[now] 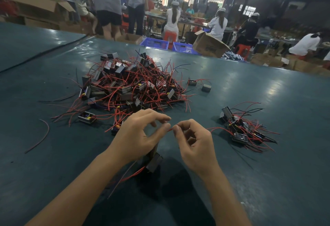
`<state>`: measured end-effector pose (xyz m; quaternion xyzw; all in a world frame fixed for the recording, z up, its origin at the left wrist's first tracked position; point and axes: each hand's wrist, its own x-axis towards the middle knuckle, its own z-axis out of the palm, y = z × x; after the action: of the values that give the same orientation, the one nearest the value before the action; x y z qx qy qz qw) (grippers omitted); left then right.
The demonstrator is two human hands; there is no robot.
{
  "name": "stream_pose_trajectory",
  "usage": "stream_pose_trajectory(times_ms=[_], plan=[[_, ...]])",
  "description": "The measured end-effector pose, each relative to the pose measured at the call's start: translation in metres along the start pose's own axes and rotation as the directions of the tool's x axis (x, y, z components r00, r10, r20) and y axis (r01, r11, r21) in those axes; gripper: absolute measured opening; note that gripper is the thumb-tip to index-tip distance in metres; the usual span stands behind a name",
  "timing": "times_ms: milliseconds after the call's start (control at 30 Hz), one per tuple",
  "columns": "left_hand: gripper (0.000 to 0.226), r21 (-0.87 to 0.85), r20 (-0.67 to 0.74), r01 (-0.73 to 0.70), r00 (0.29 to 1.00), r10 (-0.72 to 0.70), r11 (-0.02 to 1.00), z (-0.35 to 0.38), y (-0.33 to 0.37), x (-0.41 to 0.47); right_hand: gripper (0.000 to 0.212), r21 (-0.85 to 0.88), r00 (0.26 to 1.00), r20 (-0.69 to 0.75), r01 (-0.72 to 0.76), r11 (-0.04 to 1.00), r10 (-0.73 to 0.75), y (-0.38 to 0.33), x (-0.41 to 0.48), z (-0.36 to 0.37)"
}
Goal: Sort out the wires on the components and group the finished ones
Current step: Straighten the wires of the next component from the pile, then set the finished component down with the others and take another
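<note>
Fingers [163, 127] of left hand [137, 136] and right hand [194, 141]: curled, pinching red wire [170, 129] stretched between them, near centre, above table [276, 181]. Under left palm: dark component [155, 161]; grip on it unclear. Far centre: large tangled pile [132, 84]. Right: smaller group [244, 131], well apart from pile.

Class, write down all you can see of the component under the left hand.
The component is a small dark boxy block, tilted, partly hidden beneath the left hand. From it red wires trail toward the lower left. Above it, left hand and right hand pinch one red wire. Whether it hangs free is unclear.
</note>
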<state>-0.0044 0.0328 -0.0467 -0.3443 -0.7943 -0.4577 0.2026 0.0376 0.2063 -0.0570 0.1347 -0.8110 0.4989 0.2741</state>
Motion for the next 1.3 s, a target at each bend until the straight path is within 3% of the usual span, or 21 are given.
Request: stream_pose_trajectory(times_ms=[133, 533, 633, 733, 967, 1067, 1200, 1233, 1300], plan=[[0.028, 0.027, 0.103, -0.012, 0.995, 0.009, 1.0, 0.004, 0.003, -0.002, 0.01, 0.011, 1.0, 0.001, 0.007, 1.0, -0.007, -0.001, 0.0, 0.001], [0.018, 0.255, 0.017, -0.197, 0.98, 0.199, 0.947, 0.005, 0.006, -0.001, 0.019, -0.102, 1.0, 0.001, -0.028, 0.994, 0.029, 0.004, -0.001, 0.003], [0.022, 0.118, 0.039, -0.078, 0.997, 0.074, 0.99, 0.003, 0.003, -0.002, 0.017, -0.087, 0.999, -0.046, -0.025, 0.996, 0.022, 0.003, -0.001, 0.005], [0.046, 0.042, 0.152, 0.134, 0.979, -0.139, 0.99, 0.0, -0.005, -0.003, 0.019, -0.039, 0.983, -0.179, -0.058, 0.998, 0.051, 0.002, 0.002, 0.003], [0.015, 0.129, 0.275, 0.231, 0.926, -0.259, 0.964, 0.006, -0.014, -0.007, 0.015, 0.043, 0.924, -0.335, -0.18, 0.983, 0.184, 0.003, 0.006, -0.005], [0.012, 0.167, 0.161, 0.228, 0.954, -0.254, 0.959, 0.004, -0.015, -0.007, 0.013, 0.121, 0.856, -0.464, -0.195, 0.973, 0.229, 0.005, 0.009, -0.013], [0.007, 0.319, -0.058, 0.164, 0.986, -0.153, 0.933, -0.002, -0.016, -0.004, 0.011, 0.315, 0.635, -0.71, -0.102, 0.943, 0.306, 0.008, 0.017, -0.032], [0.007, 0.36, -0.091, 0.159, 0.987, -0.135, 0.919, -0.004, -0.017, -0.003, 0.011, 0.338, 0.605, -0.727, -0.094, 0.936, 0.323, 0.011, 0.018, -0.036], [0.011, 0.438, -0.116, 0.189, 0.981, -0.153, 0.879, -0.006, -0.021, -0.003, 0.027, 0.354, 0.615, -0.695, -0.161, 0.921, 0.374, 0.016, 0.018, -0.04]])
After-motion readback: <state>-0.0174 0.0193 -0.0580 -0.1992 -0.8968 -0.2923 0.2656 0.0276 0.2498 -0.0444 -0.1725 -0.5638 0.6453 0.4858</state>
